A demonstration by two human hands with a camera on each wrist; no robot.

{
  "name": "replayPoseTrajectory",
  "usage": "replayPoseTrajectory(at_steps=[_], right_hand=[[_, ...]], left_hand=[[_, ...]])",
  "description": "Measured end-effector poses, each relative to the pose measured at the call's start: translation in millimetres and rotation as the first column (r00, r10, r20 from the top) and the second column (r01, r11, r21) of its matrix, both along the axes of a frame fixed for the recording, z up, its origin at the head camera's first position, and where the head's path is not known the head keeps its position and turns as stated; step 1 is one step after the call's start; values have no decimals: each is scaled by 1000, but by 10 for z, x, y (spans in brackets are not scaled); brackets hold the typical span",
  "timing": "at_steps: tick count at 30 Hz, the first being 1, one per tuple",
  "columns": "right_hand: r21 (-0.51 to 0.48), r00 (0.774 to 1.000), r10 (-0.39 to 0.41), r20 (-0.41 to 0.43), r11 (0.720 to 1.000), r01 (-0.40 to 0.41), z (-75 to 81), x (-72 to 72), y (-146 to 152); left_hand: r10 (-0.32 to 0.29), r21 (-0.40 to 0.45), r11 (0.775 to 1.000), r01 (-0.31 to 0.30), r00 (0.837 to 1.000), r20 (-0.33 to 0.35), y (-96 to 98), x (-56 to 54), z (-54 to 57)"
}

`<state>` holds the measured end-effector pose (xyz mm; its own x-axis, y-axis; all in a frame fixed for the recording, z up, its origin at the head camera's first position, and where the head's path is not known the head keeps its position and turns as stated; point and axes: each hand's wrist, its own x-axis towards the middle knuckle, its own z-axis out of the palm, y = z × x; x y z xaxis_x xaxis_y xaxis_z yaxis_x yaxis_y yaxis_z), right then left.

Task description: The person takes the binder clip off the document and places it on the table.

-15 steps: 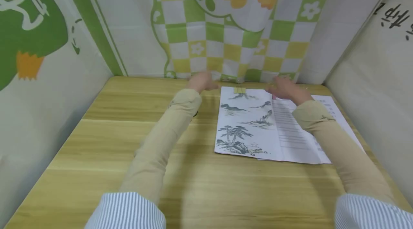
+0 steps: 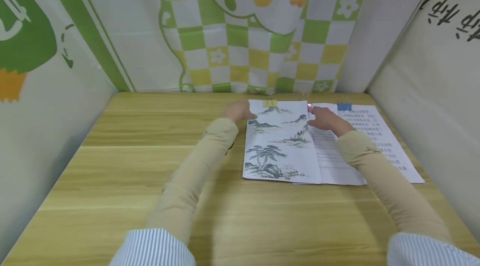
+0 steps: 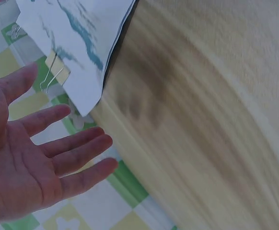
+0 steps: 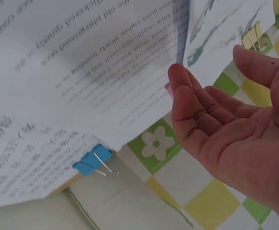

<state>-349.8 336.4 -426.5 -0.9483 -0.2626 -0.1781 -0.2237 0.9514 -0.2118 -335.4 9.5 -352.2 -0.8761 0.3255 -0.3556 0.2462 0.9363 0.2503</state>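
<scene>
A paper stack printed with ink mountains and pines [image 2: 277, 132] lies on the table, a yellow binder clip [image 2: 269, 103] on its top edge. At its upper left corner is my left hand [image 2: 237, 110]; the left wrist view shows that hand [image 3: 48, 153] with fingers spread and nothing in the palm. My right hand [image 2: 328, 119] is at the stack's upper right edge, near a pink clip [image 2: 309, 107]. In the right wrist view its fingers [image 4: 190, 108] are loosely bent, thumb apart, beside the paper's edge. The landscape stack overlaps a sheet of printed lines [image 2: 333, 161].
Farther right lies another printed stack [image 2: 390, 145] with a blue binder clip [image 2: 344, 106]. The wooden table [image 2: 123, 161] meets a checkered curtain [image 2: 236, 53] at the back, and pale walls [image 2: 423, 99] stand at both sides.
Both hands have come down and nearer to the landscape stack's upper corners. The head view has shifted slightly, and the blue clip now shows beside my right hand.
</scene>
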Motion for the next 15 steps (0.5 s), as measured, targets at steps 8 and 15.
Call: replayPoseTrajectory(at_steps=[8,15], right_hand=[[-63,968,-205,147,974,216,-313,-165,33],[-80,930,-319,180,938,337,321,383,-428]], left_hand=[[-53,78,995,59,996,-74,192,-886,-1222],[15,139,990,-23,998,56,170,102,-183]])
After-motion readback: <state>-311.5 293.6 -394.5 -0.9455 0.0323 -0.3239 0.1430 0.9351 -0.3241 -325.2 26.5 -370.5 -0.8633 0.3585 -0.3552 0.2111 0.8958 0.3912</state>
